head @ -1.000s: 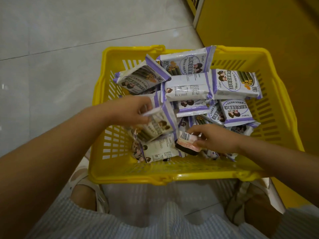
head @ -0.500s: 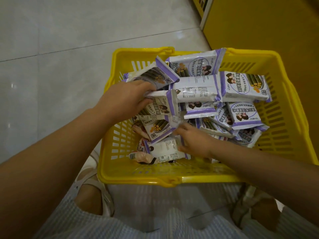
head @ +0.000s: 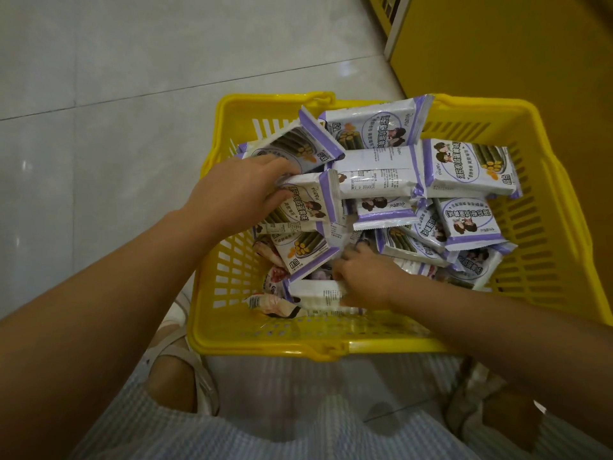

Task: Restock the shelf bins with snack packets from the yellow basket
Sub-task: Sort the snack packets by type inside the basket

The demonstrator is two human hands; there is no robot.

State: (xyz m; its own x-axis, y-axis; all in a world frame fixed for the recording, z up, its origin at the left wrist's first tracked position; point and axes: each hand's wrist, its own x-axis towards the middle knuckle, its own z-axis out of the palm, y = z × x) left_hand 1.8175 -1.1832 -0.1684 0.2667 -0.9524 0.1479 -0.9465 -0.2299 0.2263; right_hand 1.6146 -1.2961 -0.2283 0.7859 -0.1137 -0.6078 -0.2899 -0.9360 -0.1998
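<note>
In the yellow basket (head: 258,340), the left hand (head: 238,190) pinches the left end of 1 purple-edged packet (head: 308,207) lying crosswise, while the right hand (head: 368,280), nearer the person, curls over a white packet (head: 315,292), its grip unclear.

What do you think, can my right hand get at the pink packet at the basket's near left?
Probably yes. The pink packet lies mostly uncovered by the near wall of the yellow basket, and the right hand is low in the pile beside it, with only a white packet between them.
</note>
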